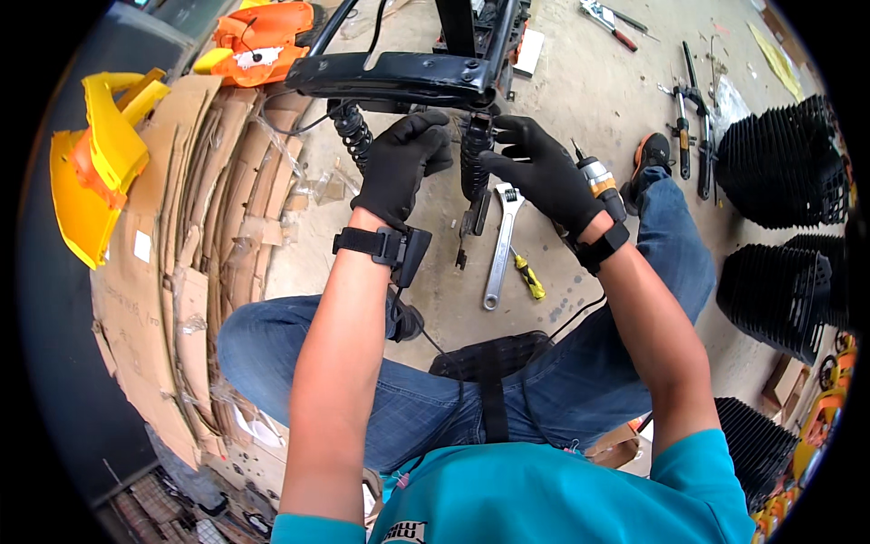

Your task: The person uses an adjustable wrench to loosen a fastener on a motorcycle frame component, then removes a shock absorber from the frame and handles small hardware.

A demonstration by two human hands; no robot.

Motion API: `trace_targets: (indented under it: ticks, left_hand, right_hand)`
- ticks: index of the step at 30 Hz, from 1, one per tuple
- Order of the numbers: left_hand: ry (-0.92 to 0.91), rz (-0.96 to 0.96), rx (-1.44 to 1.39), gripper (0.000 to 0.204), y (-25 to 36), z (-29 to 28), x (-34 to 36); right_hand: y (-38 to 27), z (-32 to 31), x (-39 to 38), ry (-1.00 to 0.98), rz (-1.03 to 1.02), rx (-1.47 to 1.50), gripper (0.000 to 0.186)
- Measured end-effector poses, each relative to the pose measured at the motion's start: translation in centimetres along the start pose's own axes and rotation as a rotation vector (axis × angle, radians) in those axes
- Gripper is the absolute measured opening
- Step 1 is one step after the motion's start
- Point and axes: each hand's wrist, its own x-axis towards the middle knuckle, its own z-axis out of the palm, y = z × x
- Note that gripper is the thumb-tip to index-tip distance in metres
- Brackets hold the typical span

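A black metal vehicle frame [390, 80] stands in front of me, with two coil-spring shock absorbers hanging under its crossbar. My left hand [403, 168], in a black glove, is between the left shock absorber [351, 134] and the right shock absorber [475, 156]. Its fingers are curled together; whatever they may hold is hidden. Beside the right shock absorber's upper end is my right hand [548, 172], also gloved, thumb and fingers apart. Below it on the floor lie an adjustable wrench [502, 249] and a yellow-handled screwdriver [529, 276]. A cordless drill [598, 177] is by my right wrist.
Flattened cardboard [149, 272] is stacked on the left, with a yellow plastic panel [100, 172] on it. An orange body part [263, 41] lies at the far left. Black baskets [784, 163] are stacked right, near fork tubes [684, 127]. Pliers [609, 25] lie far right.
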Motion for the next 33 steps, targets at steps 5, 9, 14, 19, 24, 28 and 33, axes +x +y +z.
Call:
trace_targets:
  ticks: [5,9,14,19,24,28,33]
  left_hand:
    - [-0.009,0.037,0.049,0.029,-0.6,0.1,0.5]
    - [-0.085,0.056,0.042,0.03,-0.5,-0.2,1.0]
    - [-0.125,0.059,-0.037,0.029,-0.9,0.6,1.3]
    - [-0.086,0.057,-0.247,0.026,-1.7,1.2,1.2]
    - [-0.151,0.05,-0.216,0.027,-1.9,1.0,1.6]
    - [-0.136,0.137,0.068,0.029,-1.6,0.9,1.6]
    - [-0.112,0.195,0.318,0.031,-1.5,0.3,2.1]
  right_hand:
    - [-0.2,0.1,0.1,-0.027,-0.023,0.097,0.054]
    - [-0.2,0.1,0.1,0.001,-0.007,0.06,0.049]
    - [-0.5,0.4,0.1,0.04,-0.028,0.125,0.044]
    - [0.2,0.5,0.3,0.04,-0.013,0.147,0.043]
    - [0.3,0.8,0.3,0.045,0.015,0.128,0.045]
    - [0.1,1.0,0.2,0.027,0.028,0.108,0.048]
    - [0.9,1.3,0.4,-0.021,0.026,0.021,0.056]
